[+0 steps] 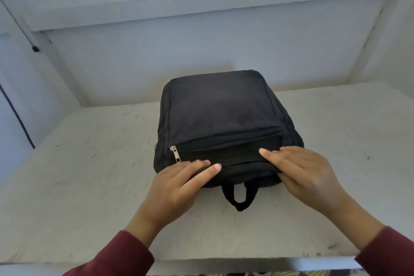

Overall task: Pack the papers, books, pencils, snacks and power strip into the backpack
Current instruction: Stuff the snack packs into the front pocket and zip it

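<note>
A black backpack (pixel 219 116) lies flat on a white shelf (pixel 89 186), its carry loop (pixel 240 197) pointing toward me. The front pocket zipper is closed, with its silver pull (pixel 174 153) at the left end. My left hand (pixel 177 186) rests with straight fingers on the near left edge of the bag. My right hand (pixel 300 172) lies flat on the near right edge, fingers extended across the top seam. No papers, books, pencils, snacks or power strip are visible.
White walls enclose the shelf at the back and both sides, with another shelf board (pixel 201 6) overhead. A thin black cable (pixel 20 27) hangs along the left wall. The shelf's front edge (pixel 224 263) runs just below my wrists.
</note>
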